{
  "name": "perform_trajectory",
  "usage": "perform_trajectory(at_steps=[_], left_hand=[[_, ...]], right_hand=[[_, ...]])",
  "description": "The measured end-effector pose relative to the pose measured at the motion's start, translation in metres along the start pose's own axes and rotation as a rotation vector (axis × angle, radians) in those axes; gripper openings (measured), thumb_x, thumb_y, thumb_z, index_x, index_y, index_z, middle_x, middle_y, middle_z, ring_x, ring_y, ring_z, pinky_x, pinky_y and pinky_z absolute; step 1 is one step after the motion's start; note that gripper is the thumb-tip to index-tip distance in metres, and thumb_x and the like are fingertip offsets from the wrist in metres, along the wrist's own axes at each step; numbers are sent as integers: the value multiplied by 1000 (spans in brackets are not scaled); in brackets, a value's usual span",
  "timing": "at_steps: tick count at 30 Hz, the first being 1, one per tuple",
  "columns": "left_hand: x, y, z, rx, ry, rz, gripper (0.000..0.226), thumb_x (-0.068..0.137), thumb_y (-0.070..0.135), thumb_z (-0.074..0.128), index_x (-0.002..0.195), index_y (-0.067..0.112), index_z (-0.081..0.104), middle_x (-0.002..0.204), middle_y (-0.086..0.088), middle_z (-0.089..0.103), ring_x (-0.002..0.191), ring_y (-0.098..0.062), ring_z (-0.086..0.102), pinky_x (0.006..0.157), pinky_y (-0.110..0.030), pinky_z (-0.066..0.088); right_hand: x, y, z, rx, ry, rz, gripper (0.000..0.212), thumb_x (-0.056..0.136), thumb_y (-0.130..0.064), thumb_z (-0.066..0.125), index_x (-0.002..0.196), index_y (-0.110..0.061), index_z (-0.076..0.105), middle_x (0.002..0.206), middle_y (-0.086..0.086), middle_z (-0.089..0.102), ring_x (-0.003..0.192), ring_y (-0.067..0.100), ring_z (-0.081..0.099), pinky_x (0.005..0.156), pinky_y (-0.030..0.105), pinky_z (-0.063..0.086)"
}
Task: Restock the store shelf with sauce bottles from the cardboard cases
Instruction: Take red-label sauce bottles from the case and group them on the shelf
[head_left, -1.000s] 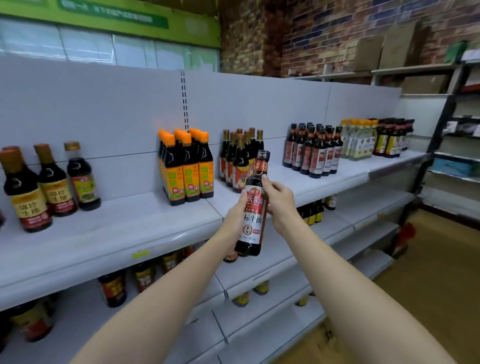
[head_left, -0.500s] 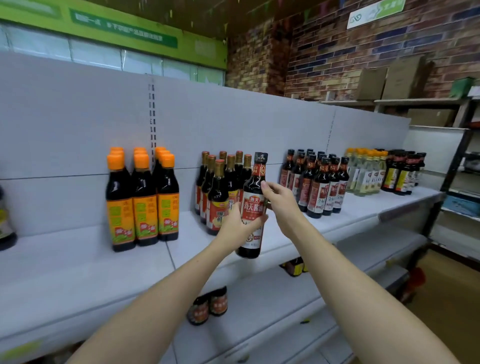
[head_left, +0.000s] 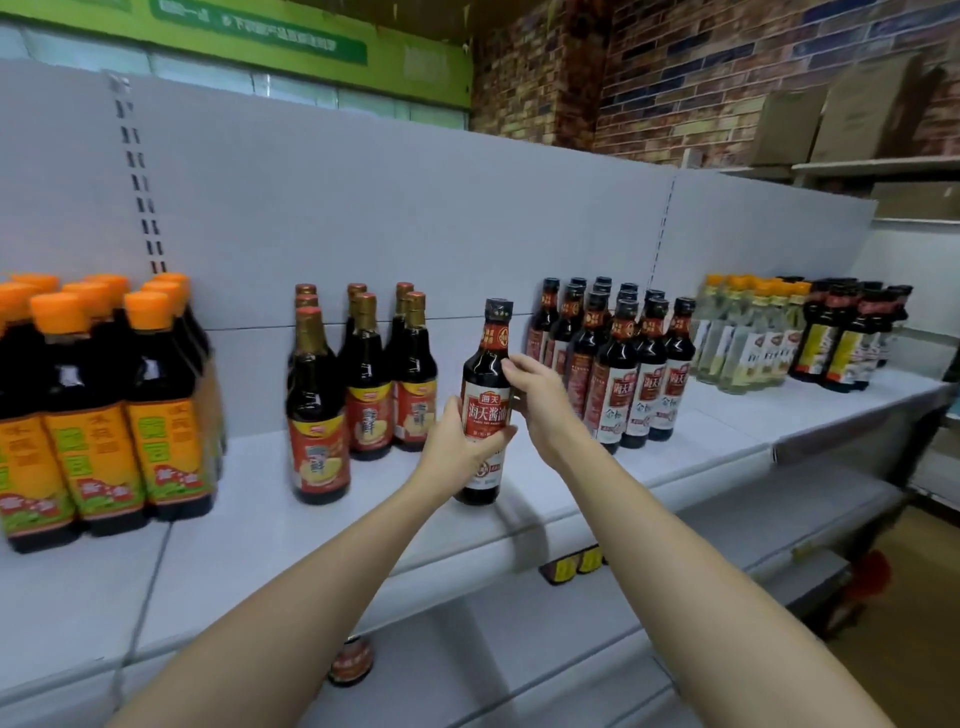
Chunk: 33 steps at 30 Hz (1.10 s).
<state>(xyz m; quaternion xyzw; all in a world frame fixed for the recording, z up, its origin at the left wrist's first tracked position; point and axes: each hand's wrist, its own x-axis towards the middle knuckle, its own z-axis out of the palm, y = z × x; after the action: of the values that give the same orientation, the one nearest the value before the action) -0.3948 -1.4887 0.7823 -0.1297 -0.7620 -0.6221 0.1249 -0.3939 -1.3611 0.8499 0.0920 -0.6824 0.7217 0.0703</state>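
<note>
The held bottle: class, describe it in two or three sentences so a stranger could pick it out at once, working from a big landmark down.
Start at the grey top shelf under the brick wall. Between the gold-capped bottles and the black-capped group is a gap, where the left hand and right hand grip one bottle. It stands alone, with a black cap and a red-and-white label.

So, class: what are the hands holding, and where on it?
A dark sauce bottle: left hand grips its labelled body, right hand holds its shoulder.
</note>
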Motion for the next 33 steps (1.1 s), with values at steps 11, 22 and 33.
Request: perform_trajectory(at_steps=[11, 22, 33], left_hand=[[49, 7, 172, 36, 99, -40, 58, 77, 27, 86, 123, 21, 51, 108, 8, 71, 99, -6, 69, 83, -29, 57], [49, 10, 229, 100, 203, -37, 60, 81, 29, 82, 128, 21, 45, 104, 13, 68, 89, 7, 66, 70, -13, 54], [48, 9, 214, 280, 21, -7, 42, 76, 18, 76, 112, 22, 55, 102, -7, 66, 97, -21, 70, 82, -50, 60]], right_hand=[[56, 21, -159, 147, -21, 6, 25, 102, -15, 54, 119, -4, 69, 115, 15, 73, 102, 28, 72, 83, 38, 60], [67, 44, -209, 208, -125, -73, 36, 95, -31, 56, 122, -10, 67, 121, 16, 71, 117, 33, 66, 108, 57, 47], [55, 30, -221, 112, -165, -45, 31, 106, -29, 51, 131, -16, 65, 125, 3, 72, 119, 19, 67, 106, 46, 50]])
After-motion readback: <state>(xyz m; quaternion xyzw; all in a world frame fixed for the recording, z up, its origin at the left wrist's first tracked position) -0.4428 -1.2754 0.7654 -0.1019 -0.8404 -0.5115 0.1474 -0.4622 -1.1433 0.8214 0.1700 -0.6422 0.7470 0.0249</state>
